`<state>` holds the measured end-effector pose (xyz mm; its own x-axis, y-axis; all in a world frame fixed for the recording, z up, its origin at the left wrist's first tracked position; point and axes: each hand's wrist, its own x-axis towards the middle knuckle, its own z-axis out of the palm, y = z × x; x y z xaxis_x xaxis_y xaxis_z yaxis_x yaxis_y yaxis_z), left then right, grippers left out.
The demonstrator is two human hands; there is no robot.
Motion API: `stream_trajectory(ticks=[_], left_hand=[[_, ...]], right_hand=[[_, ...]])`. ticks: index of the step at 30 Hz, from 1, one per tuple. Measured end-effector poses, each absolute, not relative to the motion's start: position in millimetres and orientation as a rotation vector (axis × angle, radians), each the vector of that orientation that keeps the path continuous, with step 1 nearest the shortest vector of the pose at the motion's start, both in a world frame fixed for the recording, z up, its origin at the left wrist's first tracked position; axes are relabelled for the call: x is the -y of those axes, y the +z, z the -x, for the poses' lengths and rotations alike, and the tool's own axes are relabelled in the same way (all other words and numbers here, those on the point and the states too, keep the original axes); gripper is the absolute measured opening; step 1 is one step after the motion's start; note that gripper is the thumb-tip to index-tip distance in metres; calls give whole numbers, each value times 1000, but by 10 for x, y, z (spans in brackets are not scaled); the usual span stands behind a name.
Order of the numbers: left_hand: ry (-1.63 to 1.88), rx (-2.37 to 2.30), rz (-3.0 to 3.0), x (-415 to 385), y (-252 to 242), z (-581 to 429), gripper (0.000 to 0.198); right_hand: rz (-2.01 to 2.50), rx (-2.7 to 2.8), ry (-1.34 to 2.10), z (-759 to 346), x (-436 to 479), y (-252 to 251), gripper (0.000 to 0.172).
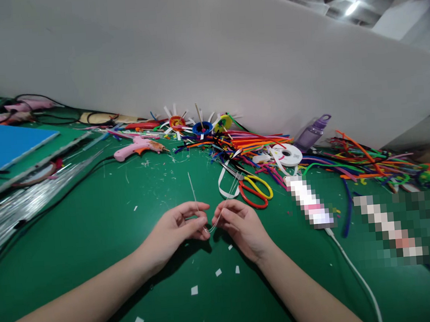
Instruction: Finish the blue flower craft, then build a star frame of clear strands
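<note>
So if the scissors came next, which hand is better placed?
Probably the right hand: it's nearer the scissors than the left hand, though both seem to hold the strand.

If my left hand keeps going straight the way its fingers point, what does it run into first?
Most likely the right hand, whose fingertips lie just across a narrow gap from the left hand. Thin strands also cross that gap; exact depth is unclear.

Thin whitish strands point(210, 230): bent into loose U, ends upward, held aloft.
</note>
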<state>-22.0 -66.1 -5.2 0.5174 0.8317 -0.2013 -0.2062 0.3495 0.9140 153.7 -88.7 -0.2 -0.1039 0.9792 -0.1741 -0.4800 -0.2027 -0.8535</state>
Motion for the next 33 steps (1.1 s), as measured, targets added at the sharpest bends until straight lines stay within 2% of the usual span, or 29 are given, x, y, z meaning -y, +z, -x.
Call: stream_trajectory(ticks=[5,13,26,33], left_hand=[[803,-825,-1147,660,-44,231,27],[777,-896,-1265,662,-26,232,25],[799,-819,-1048,648,-87,237,22],[804,-884,-1345,707,21,238,15]], right_hand=[[952,785,1551,-1529,888,-27,28],[1003,884,1419,-1530,882,-59,19],[966,820,1566,-1543,891,-33,20],[1143,959,1422,-1546,876,-83,25]])
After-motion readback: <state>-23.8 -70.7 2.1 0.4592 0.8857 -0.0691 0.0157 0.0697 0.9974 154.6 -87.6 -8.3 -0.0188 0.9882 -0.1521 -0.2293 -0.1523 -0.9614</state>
